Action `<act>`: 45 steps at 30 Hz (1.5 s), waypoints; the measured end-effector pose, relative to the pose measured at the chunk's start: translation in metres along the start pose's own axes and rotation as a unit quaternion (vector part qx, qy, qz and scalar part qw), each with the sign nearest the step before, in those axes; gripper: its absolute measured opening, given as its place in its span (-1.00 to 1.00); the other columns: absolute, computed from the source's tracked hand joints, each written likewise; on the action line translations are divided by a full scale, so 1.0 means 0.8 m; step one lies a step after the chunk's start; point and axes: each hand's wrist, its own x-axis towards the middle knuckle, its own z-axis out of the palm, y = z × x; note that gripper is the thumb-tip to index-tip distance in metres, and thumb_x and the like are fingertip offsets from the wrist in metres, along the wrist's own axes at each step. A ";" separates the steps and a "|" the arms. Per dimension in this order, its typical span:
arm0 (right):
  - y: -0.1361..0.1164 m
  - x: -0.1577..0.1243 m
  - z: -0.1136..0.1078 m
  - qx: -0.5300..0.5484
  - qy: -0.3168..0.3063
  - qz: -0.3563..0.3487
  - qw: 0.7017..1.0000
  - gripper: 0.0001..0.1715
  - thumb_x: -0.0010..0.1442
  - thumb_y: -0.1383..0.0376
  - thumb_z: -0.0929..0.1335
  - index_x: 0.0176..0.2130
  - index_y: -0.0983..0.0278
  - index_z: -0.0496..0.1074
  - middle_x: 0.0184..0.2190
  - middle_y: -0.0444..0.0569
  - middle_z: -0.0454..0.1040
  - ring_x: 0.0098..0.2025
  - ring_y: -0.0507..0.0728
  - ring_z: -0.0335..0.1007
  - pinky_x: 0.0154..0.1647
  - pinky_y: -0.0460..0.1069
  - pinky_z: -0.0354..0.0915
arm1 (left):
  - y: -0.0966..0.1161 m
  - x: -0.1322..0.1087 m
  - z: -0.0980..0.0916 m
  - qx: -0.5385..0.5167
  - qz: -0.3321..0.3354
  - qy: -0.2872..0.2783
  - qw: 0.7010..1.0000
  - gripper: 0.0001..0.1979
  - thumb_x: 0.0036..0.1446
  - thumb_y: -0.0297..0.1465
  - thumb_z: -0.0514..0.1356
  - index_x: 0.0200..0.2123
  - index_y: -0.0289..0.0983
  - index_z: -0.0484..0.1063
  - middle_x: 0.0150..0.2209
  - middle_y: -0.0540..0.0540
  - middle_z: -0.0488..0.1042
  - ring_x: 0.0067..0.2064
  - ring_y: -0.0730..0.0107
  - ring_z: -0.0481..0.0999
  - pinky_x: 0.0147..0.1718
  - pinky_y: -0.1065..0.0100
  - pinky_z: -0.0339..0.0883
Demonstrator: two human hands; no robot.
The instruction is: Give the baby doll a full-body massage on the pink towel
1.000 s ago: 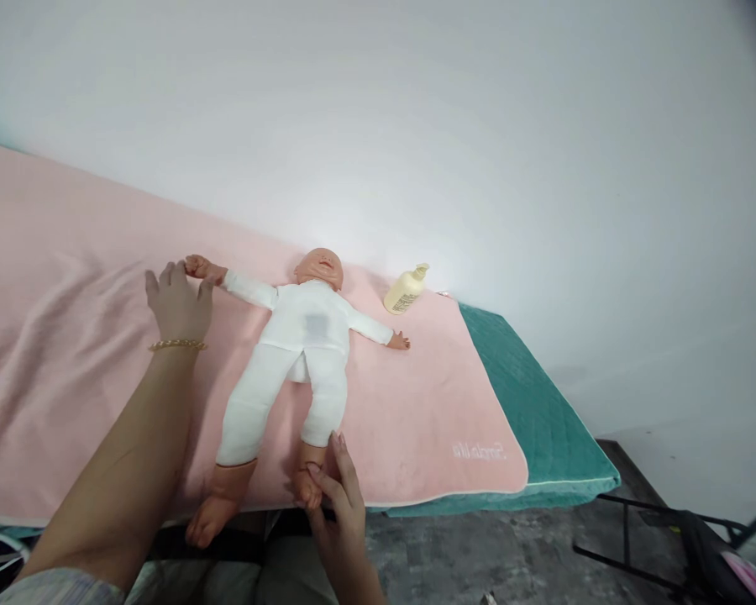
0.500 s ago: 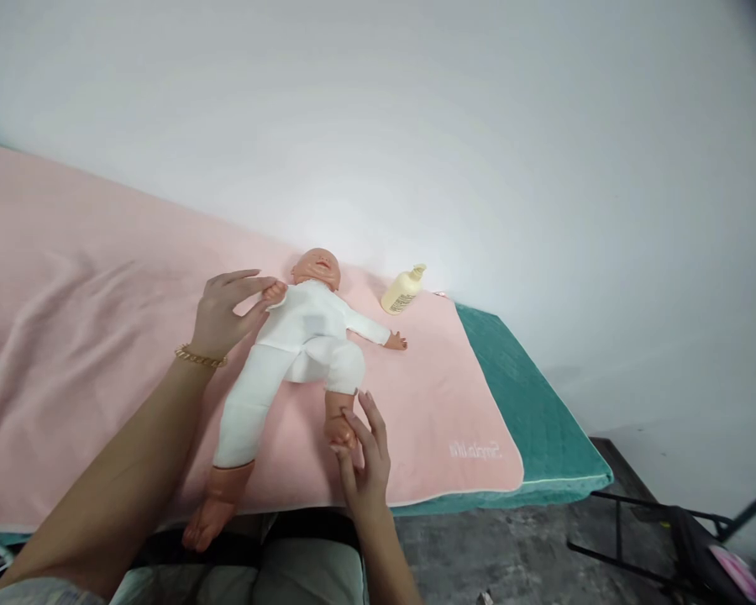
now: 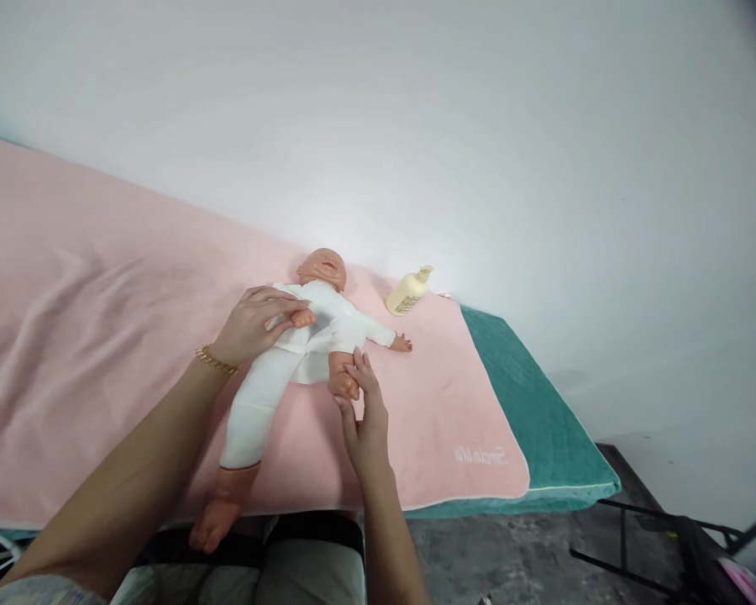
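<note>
A baby doll (image 3: 270,382) in a white suit lies face up on a pink towel (image 3: 88,336). My left hand (image 3: 252,323), with a gold bracelet at the wrist, is closed round the doll's arm and holds the small hand across the chest. My right hand (image 3: 365,412) grips the doll's foot (image 3: 343,382), pushing that leg bent up toward the belly. The doll's other leg lies straight, its bare foot hanging over the near edge. The other arm lies stretched out to the right.
A cream pump bottle (image 3: 408,291) lies on the towel by the white wall, right of the doll's head. A teal mattress (image 3: 542,403) shows beyond the towel's right edge. Black metal legs and a dark bag stand on the grey floor at lower right.
My left hand has brought the doll's arm from stretched out at the left to across its chest. My right hand has pushed the foot up from the towel's edge, bending the knee.
</note>
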 end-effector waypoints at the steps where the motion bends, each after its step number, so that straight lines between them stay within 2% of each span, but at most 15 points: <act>1: 0.000 -0.001 -0.001 0.001 0.000 0.002 1.000 -0.52 0.30 0.36 0.27 0.19 0.18 0.26 0.30 0.09 0.22 0.38 0.24 0.02 0.26 0.27 0.25 | 0.000 0.000 -0.001 -0.005 -0.001 0.008 1.000 -0.74 0.22 -0.26 0.12 -0.13 -0.08 0.57 -0.16 -0.04 0.61 -0.04 0.22 0.52 0.06 0.14 0.29; 6: -0.007 -0.016 -0.011 0.015 -0.002 0.013 1.000 -0.53 0.29 0.37 0.28 0.18 0.17 0.27 0.31 0.06 0.21 0.38 0.22 0.03 0.27 0.24 0.25 | -0.004 0.001 -0.009 -0.021 -0.027 0.118 0.992 -0.80 0.22 -0.28 0.17 -0.17 -0.12 0.58 -0.20 -0.03 0.62 -0.11 0.27 0.55 0.01 0.20 0.35; 9: -0.015 -0.034 -0.017 0.012 -0.021 0.002 1.000 -0.50 0.29 0.37 0.28 0.20 0.14 0.26 0.32 0.03 0.18 0.39 0.24 0.00 0.26 0.28 0.24 | -0.012 -0.001 -0.017 0.019 -0.090 0.181 0.979 -0.76 0.22 -0.28 0.19 -0.08 -0.16 0.55 -0.14 -0.04 0.60 -0.08 0.27 0.53 0.04 0.19 0.33; 16: -0.035 -0.092 -0.018 -0.033 -0.029 -0.031 0.999 -0.54 0.28 0.34 0.30 0.16 0.16 0.33 0.30 0.05 0.22 0.37 0.30 0.02 0.18 0.28 0.34 | -0.037 -0.006 -0.043 0.102 -0.285 0.218 0.928 -0.57 0.16 -0.25 0.20 0.07 -0.29 0.46 0.00 -0.15 0.54 0.05 0.12 0.42 0.08 0.11 0.27; 19: -0.038 -0.114 -0.009 -0.042 -0.034 -0.043 0.998 -0.59 0.27 0.32 0.33 0.12 0.19 0.36 0.28 0.08 0.24 0.35 0.30 0.08 0.17 0.26 0.35 | -0.050 -0.011 -0.050 0.144 -0.348 0.174 0.910 -0.48 0.16 -0.23 0.15 0.11 -0.42 0.39 0.11 -0.33 0.44 0.16 -0.05 0.31 0.16 -0.04 0.12; 23: -0.034 -0.138 0.007 -0.056 -0.032 -0.055 0.996 -0.65 0.26 0.35 0.34 0.06 0.22 0.41 0.25 0.12 0.29 0.32 0.29 0.15 0.16 0.23 0.37 | -0.055 -0.018 -0.051 0.164 -0.453 0.067 0.874 -0.28 0.15 -0.14 0.13 0.21 -0.59 0.19 0.27 -0.57 0.14 0.33 -0.43 -0.07 0.17 -0.31 -0.09; 25: -0.031 -0.145 0.014 -0.064 -0.014 -0.056 0.996 -0.66 0.26 0.38 0.34 0.04 0.22 0.42 0.26 0.12 0.27 0.29 0.28 0.21 0.15 0.21 0.39 | -0.055 -0.019 -0.052 0.166 -0.491 0.021 0.855 -0.31 0.19 -0.18 0.08 0.21 -0.62 0.16 0.30 -0.59 0.06 0.35 -0.46 -0.20 0.18 -0.34 -0.16; 29: -0.028 -0.151 0.021 -0.075 0.013 -0.049 0.996 -0.68 0.26 0.35 0.34 0.03 0.23 0.43 0.28 0.16 0.25 0.24 0.29 0.29 0.11 0.19 0.44 | -0.062 -0.021 -0.057 0.191 -0.534 -0.048 0.822 -0.37 0.20 -0.31 0.02 0.22 -0.68 0.14 0.35 -0.56 -0.06 0.38 -0.37 -0.33 0.24 -0.28 -0.27; 31: -0.028 -0.151 0.021 -0.077 0.012 -0.050 0.996 -0.68 0.27 0.35 0.34 0.03 0.22 0.42 0.26 0.16 0.27 0.24 0.29 0.30 0.10 0.19 0.44 | -0.071 -0.024 -0.058 0.196 -0.546 -0.046 0.813 -0.33 0.19 -0.33 0.01 0.24 -0.74 0.08 0.34 -0.62 -0.08 0.38 -0.36 -0.32 0.23 -0.28 -0.27; 33: -0.028 -0.151 0.021 -0.075 0.008 -0.051 0.996 -0.67 0.27 0.35 0.33 0.05 0.22 0.42 0.26 0.15 0.28 0.24 0.29 0.30 0.10 0.20 0.44 | -0.079 -0.027 -0.057 0.191 -0.537 -0.030 0.821 -0.33 0.17 -0.34 0.03 0.22 -0.75 0.09 0.31 -0.66 -0.03 0.37 -0.41 -0.28 0.20 -0.33 -0.25; 37: -0.029 -0.151 0.021 -0.070 0.013 -0.049 0.996 -0.67 0.27 0.34 0.34 0.05 0.23 0.42 0.25 0.17 0.29 0.23 0.30 0.30 0.10 0.20 0.44 | -0.080 -0.026 -0.056 0.172 -0.490 -0.001 0.855 -0.47 0.18 -0.27 0.06 0.09 -0.57 0.32 0.27 -0.60 0.13 0.35 -0.52 -0.19 0.14 -0.40 -0.15; 39: -0.030 -0.150 0.021 -0.073 0.013 -0.050 0.996 -0.68 0.28 0.34 0.34 0.04 0.24 0.42 0.24 0.19 0.30 0.23 0.30 0.31 0.09 0.19 0.45 | -0.073 -0.021 -0.057 0.181 -0.462 0.031 0.868 -0.49 0.20 -0.23 0.06 0.05 -0.55 0.35 0.22 -0.57 0.22 0.34 -0.42 -0.08 0.18 -0.29 -0.09; 41: -0.032 -0.148 0.020 -0.075 0.012 -0.050 0.996 -0.69 0.30 0.34 0.32 0.04 0.26 0.42 0.25 0.19 0.28 0.23 0.29 0.30 0.10 0.17 0.44 | -0.060 -0.014 -0.058 0.173 -0.437 0.074 0.879 -0.49 0.20 -0.24 0.09 0.07 -0.53 0.35 0.14 -0.50 0.35 0.29 -0.24 0.13 0.20 -0.13 0.03; 43: -0.031 -0.143 0.017 -0.075 0.011 -0.049 0.996 -0.67 0.33 0.33 0.28 0.08 0.26 0.39 0.26 0.18 0.26 0.24 0.27 0.29 0.11 0.16 0.43 | -0.046 -0.008 -0.057 0.134 -0.418 0.127 0.889 -0.52 0.20 -0.26 0.13 0.08 -0.47 0.34 0.06 -0.39 0.45 0.16 -0.06 0.37 0.12 0.00 0.22; 45: -0.028 -0.133 0.012 -0.076 0.013 -0.056 0.995 -0.60 0.35 0.34 0.24 0.15 0.23 0.32 0.28 0.15 0.25 0.26 0.26 0.26 0.13 0.18 0.42 | -0.030 -0.004 -0.052 0.089 -0.380 0.177 0.904 -0.57 0.20 -0.25 0.16 0.07 -0.38 0.36 0.01 -0.24 0.51 0.03 0.09 0.49 0.01 0.12 0.36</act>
